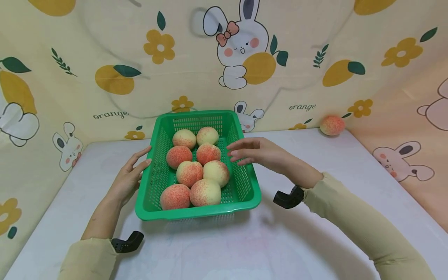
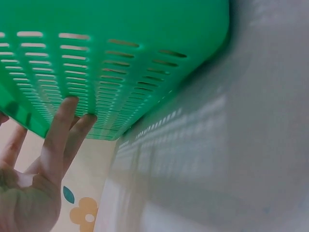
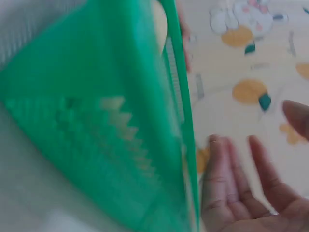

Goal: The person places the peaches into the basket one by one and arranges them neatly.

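A green perforated plastic basket [image 1: 199, 212] stands on the table with several red-and-yellow peaches [image 1: 189, 174] inside. At its left side is my left hand [image 1: 126, 181], fingertips against the rim and upper wall. Seen from the left wrist, extended fingers [image 2: 57, 140] touch the slotted side of the basket [image 2: 169, 24]. My right hand [image 1: 260, 151] hovers over the right rim, its fingertips pointing in above the basket and holding nothing. The right wrist view, partly blurred, has these fingers [image 3: 219, 179] spread and apart from the basket wall [image 3: 130, 58].
One more peach [image 1: 332, 125] lies at the table's back right corner. Behind the white table [image 1: 224, 249] hangs a cloth [image 1: 196, 46] printed with rabbits and oranges. A black wrist device [image 1: 128, 242] is on the left arm, another black device [image 1: 289, 197] on the right.
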`<state>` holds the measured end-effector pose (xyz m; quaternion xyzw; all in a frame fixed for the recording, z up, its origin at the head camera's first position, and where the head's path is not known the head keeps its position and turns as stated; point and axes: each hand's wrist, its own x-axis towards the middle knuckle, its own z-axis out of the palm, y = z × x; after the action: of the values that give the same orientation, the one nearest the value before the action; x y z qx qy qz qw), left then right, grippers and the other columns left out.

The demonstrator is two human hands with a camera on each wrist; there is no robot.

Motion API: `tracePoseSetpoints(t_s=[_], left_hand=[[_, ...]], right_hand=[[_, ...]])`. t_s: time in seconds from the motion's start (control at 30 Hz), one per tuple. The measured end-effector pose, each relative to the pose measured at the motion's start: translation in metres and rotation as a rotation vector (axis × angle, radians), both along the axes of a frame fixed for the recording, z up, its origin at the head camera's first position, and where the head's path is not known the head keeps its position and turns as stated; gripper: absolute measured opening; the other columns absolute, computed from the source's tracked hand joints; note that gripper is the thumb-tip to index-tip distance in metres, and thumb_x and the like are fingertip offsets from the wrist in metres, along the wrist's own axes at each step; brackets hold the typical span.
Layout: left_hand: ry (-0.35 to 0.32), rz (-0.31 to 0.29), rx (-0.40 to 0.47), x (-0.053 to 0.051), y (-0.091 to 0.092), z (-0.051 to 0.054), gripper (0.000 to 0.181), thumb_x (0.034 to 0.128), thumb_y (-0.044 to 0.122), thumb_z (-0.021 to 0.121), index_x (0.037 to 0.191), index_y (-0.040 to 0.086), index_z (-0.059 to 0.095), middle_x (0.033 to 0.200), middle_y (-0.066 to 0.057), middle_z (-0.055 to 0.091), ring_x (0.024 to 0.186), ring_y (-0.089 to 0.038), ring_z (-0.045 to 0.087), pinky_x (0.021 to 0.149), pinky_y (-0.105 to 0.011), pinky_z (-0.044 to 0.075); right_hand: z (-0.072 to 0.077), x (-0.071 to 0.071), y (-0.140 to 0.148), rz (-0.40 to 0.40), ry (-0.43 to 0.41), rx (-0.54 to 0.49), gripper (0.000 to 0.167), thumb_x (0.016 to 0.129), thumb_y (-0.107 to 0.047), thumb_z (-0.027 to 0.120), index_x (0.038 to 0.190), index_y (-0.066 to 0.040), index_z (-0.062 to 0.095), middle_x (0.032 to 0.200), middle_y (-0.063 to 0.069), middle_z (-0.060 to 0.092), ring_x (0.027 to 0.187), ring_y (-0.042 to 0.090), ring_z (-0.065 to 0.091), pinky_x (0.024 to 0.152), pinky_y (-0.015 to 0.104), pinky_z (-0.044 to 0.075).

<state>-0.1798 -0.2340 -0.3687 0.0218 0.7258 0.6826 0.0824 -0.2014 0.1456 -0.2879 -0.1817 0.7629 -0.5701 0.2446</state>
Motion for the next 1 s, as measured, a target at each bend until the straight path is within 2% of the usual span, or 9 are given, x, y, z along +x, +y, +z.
tracePoseSetpoints(t_s=[0.17, 0.27, 0.4, 0.53, 0.73, 1.0], left_hand=[[0.001, -0.003, -0.004, 0.0, -0.001, -0.001, 0.059, 0.0975, 0.039, 0.054, 0.151, 0.029, 0.03, 0.106, 0.011, 0.059, 0.083, -0.003, 0.067, 0.072, -0.026, 0.055], [-0.001, -0.002, 0.0, 0.0, -0.001, -0.001, 0.059, 0.0976, 0.038, 0.054, 0.151, 0.029, 0.029, 0.106, 0.011, 0.06, 0.083, -0.004, 0.067, 0.072, -0.026, 0.055], [-0.005, 0.002, 0.008, 0.0, -0.001, -0.001, 0.059, 0.0976, 0.038, 0.054, 0.151, 0.029, 0.03, 0.106, 0.011, 0.06, 0.082, -0.004, 0.067, 0.071, -0.026, 0.055], [-0.003, 0.004, -0.011, 0.0, -0.001, -0.001, 0.059, 0.0973, 0.039, 0.054, 0.15, 0.03, 0.03, 0.107, 0.011, 0.059, 0.083, -0.004, 0.067, 0.072, -0.026, 0.055], [-0.001, 0.001, -0.001, 0.001, 0.0, -0.001, 0.057, 0.0976, 0.038, 0.054, 0.15, 0.03, 0.031, 0.105, 0.011, 0.06, 0.082, -0.004, 0.067, 0.071, -0.025, 0.055], [-0.011, 0.009, 0.003, 0.001, 0.0, -0.001, 0.058, 0.0973, 0.039, 0.054, 0.15, 0.031, 0.031, 0.113, 0.009, 0.054, 0.083, -0.003, 0.067, 0.072, -0.025, 0.055]], right_hand=[[-0.007, -0.011, 0.022, -0.123, 0.022, -0.113, 0.042, 0.097, -0.018, 0.056, 0.133, 0.002, 0.049, 0.121, 0.01, 0.062, 0.104, 0.016, 0.064, 0.089, 0.028, 0.052], [-0.012, -0.019, 0.035, -0.189, 0.037, -0.158, 0.034, 0.098, -0.019, 0.055, 0.128, -0.002, 0.055, 0.112, 0.003, 0.065, 0.101, 0.013, 0.065, 0.086, 0.024, 0.052], [-0.019, -0.027, 0.05, -0.296, 0.032, -0.22, 0.018, 0.096, -0.02, 0.06, 0.112, -0.013, 0.063, 0.101, -0.003, 0.069, 0.096, 0.013, 0.065, 0.083, 0.024, 0.052], [-0.024, -0.034, 0.063, -0.399, -0.003, -0.284, 0.021, 0.092, -0.021, 0.066, 0.109, -0.01, 0.063, 0.094, -0.002, 0.07, 0.09, 0.013, 0.066, 0.082, 0.022, 0.053], [-0.028, -0.039, 0.081, -0.482, -0.022, -0.364, 0.013, 0.092, -0.016, 0.066, 0.104, -0.01, 0.067, 0.091, -0.002, 0.071, 0.085, 0.011, 0.067, 0.077, 0.019, 0.053], [-0.035, -0.044, 0.109, -0.586, 0.01, -0.368, 0.004, 0.09, -0.018, 0.068, 0.092, -0.016, 0.071, 0.087, -0.004, 0.071, 0.082, 0.01, 0.067, 0.074, 0.019, 0.053]])
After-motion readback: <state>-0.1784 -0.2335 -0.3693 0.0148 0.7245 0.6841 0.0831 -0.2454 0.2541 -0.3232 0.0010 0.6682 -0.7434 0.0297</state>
